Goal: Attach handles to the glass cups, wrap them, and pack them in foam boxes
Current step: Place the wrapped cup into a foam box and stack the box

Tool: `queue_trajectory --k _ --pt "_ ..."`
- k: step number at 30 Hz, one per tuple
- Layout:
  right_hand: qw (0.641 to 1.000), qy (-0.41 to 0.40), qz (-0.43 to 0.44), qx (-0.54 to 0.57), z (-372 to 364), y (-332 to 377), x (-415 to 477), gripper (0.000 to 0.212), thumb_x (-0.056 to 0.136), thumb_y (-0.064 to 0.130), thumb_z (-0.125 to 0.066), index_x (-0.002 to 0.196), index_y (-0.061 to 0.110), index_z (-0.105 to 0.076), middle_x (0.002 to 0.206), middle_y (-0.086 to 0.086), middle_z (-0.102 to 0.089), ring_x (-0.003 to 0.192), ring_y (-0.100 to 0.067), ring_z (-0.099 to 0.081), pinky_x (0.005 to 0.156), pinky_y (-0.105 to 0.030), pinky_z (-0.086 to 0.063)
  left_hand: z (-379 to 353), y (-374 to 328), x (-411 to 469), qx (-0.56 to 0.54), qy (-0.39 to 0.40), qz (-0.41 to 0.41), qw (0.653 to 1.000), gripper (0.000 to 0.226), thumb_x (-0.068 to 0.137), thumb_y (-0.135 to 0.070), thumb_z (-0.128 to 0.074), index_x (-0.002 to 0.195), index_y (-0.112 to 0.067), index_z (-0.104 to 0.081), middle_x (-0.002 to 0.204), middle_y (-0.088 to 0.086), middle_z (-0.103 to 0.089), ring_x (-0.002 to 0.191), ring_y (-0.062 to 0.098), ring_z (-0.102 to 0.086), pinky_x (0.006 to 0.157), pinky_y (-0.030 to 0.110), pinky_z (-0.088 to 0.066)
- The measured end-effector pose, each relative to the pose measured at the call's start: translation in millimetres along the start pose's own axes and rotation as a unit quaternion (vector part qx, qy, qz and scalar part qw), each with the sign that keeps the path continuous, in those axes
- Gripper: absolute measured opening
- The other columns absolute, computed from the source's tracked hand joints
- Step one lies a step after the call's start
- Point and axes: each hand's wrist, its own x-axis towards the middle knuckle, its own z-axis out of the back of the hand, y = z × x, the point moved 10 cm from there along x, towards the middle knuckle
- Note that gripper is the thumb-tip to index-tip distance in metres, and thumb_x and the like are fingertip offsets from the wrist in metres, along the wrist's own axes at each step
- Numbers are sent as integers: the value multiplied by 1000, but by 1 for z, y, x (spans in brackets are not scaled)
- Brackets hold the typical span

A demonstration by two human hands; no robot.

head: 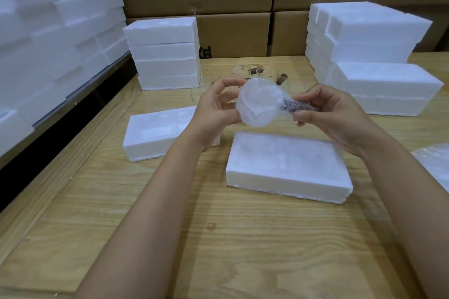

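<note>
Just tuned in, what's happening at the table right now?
A person holds a bubble-wrapped cup above the wooden table. The left hand grips its round body; the right hand pinches the wrapped dark handle. Two foam boxes lie below, one in front and one further left; the cup is in neither. Bare glass cups wait behind.

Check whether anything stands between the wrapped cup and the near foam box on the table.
Nothing visible does. The left hand and right hand hold the wrapped cup in the air, and the space down to the near foam box is open. Its top is washed out, so whether it is lidded cannot be told.
</note>
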Motion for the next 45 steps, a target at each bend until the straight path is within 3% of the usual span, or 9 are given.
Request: queue_trajectory --k 5,9,13,16,23,26,31,40,45 --pt "998 40 -23 -33 2 10 -1 24 63 10 -70 83 10 -56 67 -4 -67 59 -16 -61 56 -24 -52 -6 -11 0 73 53 28 996 57 71 13 -54 116 -22 -57 110 14 -66 94 26 -67 70 34 -58" --pt "984 119 -87 -100 -4 7 -8 33 58 16 -74 84 7 -55 69 -7 -67 64 -18 -63 66 -25 -55 -17 -15 -2 173 131 53 975 68 77 18 -54 126 -29 -55 116 18 -63 98 38 -65 75 36 -60" --pt "956 177 -160 -172 -11 -7 -17 32 61 8 -75 85 7 -54 78 -20 -65 75 -25 -61 77 -35 -53 -23 -12 -8 235 180 89 951 67 76 14 -62 123 -33 -55 113 11 -63 93 32 -69 79 35 -59" --pt "935 200 -188 -223 -13 -14 -22 29 67 3 -75 85 8 -53 82 -25 -64 75 -26 -57 74 -36 -46 -26 -4 -14 278 207 119 930 68 75 13 -65 120 -37 -54 112 6 -59 83 21 -71 77 32 -59" --pt "913 234 -209 -259 -18 -20 -26 26 75 -5 -73 83 8 -51 71 -11 -64 69 -20 -57 69 -27 -47 -27 3 -16 316 213 139 914 66 71 15 -68 112 -36 -55 116 10 -57 87 22 -69 82 41 -59" --pt "907 239 -212 -273 -20 -20 -26 27 74 -3 -74 83 7 -51 72 -12 -67 71 -22 -61 74 -36 -49 -28 5 -15 340 212 133 907 63 70 13 -68 108 -35 -56 114 9 -60 98 22 -66 88 43 -55" --pt "906 230 -206 -290 -24 -21 -24 27 73 0 -76 81 8 -51 70 -11 -70 72 -24 -65 81 -45 -52 -27 6 -13 385 197 122 893 59 74 9 -64 112 -35 -56 113 2 -60 96 17 -65 82 34 -57" --pt "914 200 -183 -302 -27 -19 -18 27 74 -1 -76 76 8 -50 64 -6 -69 61 -16 -62 67 -33 -48 -19 2 -9 458 175 98 866 58 75 3 -60 119 -36 -58 107 -13 -64 95 10 -63 80 24 -52" --pt "922 185 -173 -294 -26 -19 -14 27 72 -2 -77 73 8 -52 59 -2 -64 57 -13 -58 61 -25 -48 -13 3 -12 375 175 134 900 49 76 -12 -66 122 -29 -63 122 -9 -62 110 0 -56 83 15 -40"
